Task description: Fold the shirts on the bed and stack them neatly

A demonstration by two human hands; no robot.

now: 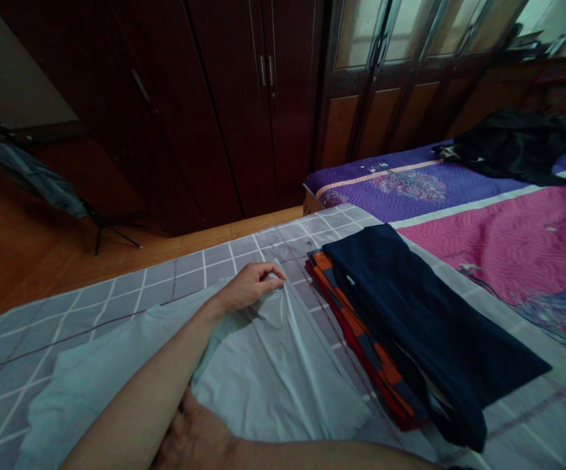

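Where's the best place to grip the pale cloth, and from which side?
Probably the pale cloth is best pinched at its far tip, coming from the left, as the left hand does: it narrows there, with creases running down from it.

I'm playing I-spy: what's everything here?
checked sheet: 1, grey-white, front
pale garment: 1, whitish, on checked sheet
navy garment: 1, navy, right front
orange garment: 1, orange-grey, under navy garment
red garment: 1, red, under orange garment
quilt: 1, purple-pink, right
black heap: 1, black, on quilt
wardrobe: 1, dark red, back
cabinet: 1, brown, back right
stand: 1, black, left
cloth: 1, grey, by stand
floor: 1, brown, left
wall: 1, grey, top left
small things: uncountable blur, top right
left hand: 1, pinching pale garment
right hand: 1, partly hidden, front
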